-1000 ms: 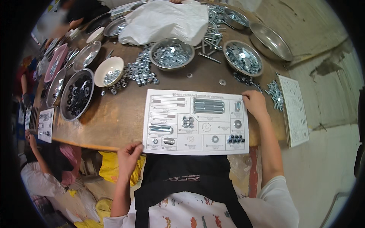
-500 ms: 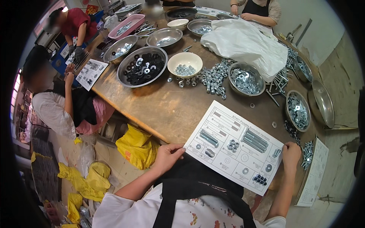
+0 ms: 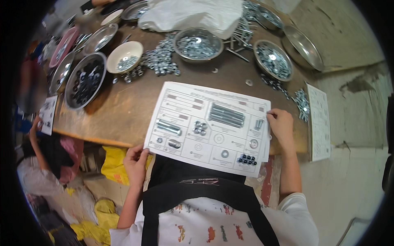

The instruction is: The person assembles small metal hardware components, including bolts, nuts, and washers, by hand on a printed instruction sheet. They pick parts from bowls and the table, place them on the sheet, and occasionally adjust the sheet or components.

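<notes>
A white printed hardware sheet (image 3: 186, 123) lies across the table's near edge, in front of my black apron. Bolts (image 3: 226, 115), several nuts (image 3: 200, 128), washers and dark round caps (image 3: 247, 159) sit on its printed boxes. My left hand (image 3: 136, 164) pinches the sheet's lower left corner between thumb and fingers. At the opposite side my right hand (image 3: 281, 126) is closed on the right edge. Along that edge another white sheet (image 3: 265, 141) shows from underneath, slightly offset.
Beyond the sheet stand metal bowls of bolts (image 3: 198, 46), black washers (image 3: 85, 83) and silver parts (image 3: 273, 60). A cream bowl (image 3: 125, 57) sits by loose nuts (image 3: 160, 57). A sheet stack (image 3: 319, 123) is at right, a white plastic bag (image 3: 193, 16) at the far side. A co-worker (image 3: 41, 164) sits left.
The view has swung to the right and down. The sheet now lies more level, its right side raised in the picture, and an underlying sheet's edge shows. Both hands stay on it.
</notes>
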### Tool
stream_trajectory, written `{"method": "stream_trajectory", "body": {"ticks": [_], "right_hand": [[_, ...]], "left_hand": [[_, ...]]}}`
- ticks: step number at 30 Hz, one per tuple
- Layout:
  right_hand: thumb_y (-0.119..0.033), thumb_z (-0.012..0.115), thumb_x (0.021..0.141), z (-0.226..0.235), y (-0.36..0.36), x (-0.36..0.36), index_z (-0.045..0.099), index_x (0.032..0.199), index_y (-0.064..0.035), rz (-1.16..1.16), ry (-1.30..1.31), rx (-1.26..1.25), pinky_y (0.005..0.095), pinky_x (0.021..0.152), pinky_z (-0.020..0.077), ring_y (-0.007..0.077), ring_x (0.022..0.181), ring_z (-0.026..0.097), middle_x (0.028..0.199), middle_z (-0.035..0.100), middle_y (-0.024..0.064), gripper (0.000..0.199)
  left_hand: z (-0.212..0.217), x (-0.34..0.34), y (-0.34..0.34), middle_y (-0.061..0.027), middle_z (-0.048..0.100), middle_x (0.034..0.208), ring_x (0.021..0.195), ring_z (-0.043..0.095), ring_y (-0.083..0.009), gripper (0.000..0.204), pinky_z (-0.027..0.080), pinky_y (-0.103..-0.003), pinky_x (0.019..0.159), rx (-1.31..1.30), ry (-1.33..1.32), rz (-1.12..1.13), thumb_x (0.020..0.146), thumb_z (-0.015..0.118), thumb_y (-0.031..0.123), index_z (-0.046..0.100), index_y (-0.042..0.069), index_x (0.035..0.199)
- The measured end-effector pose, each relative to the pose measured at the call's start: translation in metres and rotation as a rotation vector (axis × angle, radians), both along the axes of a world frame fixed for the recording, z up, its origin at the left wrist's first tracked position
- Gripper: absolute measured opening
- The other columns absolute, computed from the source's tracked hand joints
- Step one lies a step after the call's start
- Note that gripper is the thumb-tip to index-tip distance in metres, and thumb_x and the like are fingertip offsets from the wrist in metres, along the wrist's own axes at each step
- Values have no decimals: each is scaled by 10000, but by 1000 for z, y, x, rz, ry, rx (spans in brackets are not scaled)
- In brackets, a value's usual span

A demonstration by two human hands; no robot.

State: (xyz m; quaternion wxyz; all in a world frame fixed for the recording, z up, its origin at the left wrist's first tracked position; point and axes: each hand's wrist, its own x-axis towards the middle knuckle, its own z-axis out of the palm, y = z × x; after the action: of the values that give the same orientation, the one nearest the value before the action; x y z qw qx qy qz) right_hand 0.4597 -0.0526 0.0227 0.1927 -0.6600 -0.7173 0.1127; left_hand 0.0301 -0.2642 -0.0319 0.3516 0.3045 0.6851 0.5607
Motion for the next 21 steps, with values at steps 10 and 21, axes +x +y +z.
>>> {"method": "stream_trajectory", "body": {"ticks": [10,21], "right_hand": [[-162,631,839,-14,-2,13,681,813,-13,-12,62,-141,449,734,516,366,773,672,789,690,177,159],[-169,643,797,-11,-12,16,689,804,7,-75,157,-245,405,679,518,321,689,673,715,671,174,183]], "left_hand": [[15,-21,6,-31,670,842,703,592,-63,197,476,-193,647,-148,-233,-79,904,718,80,641,-25,1052],[22,-29,11,-42,677,817,668,647,-92,191,512,-191,596,-298,-316,-91,905,724,145,636,10,1006]]}}
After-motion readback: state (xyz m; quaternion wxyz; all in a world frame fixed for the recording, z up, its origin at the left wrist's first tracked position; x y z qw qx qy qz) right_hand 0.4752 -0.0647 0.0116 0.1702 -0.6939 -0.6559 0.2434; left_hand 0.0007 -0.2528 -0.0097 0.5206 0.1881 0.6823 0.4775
